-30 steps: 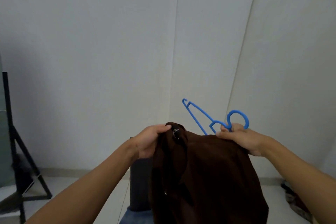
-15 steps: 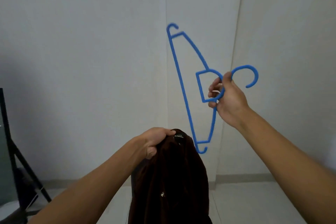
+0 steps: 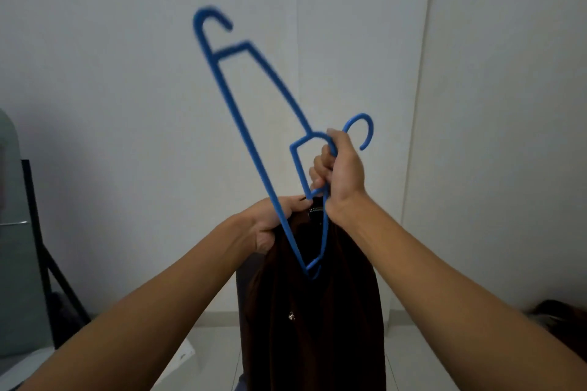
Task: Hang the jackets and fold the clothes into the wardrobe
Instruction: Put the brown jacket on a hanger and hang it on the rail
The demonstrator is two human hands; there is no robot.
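Item: brown jacket [image 3: 313, 320], dark, hanging full length in front of a pale wall [image 3: 127, 73], held up in the air at its collar; a label shows just inside the neck opening and a small metal fastener glints lower on the front. Item: blue hanger [image 3: 251, 124], plastic, turned nearly upright, one shoulder tip high against the wall, the other tip low. Left hand [image 3: 270, 222]: closed on the collar edge, pinching the fabric to keep the neck open. Right hand [image 3: 341, 168]: closed round the hanger's neck just below its hook, which curls free above the knuckles. Change noted: half a second ago the hanger stood higher, its lower tip only level with the collar and outside the garment; now the right hand has come down beside the left, and the lower tip lies against the dark cloth within the neck opening, apparently started inside. A second ago both hands were gathered at the collar with the hanger low behind it. Meaning for the task: the threading step appears begun, one shoulder entering first; the other shoulder is not yet in, and the jacket is not yet hung. Wardrobe: not identifiable in view. Also present: a black stand [image 3: 38, 247] at the left edge; a dark heap [image 3: 562, 317] on the floor [image 3: 413, 359] at right, too unclear to name.
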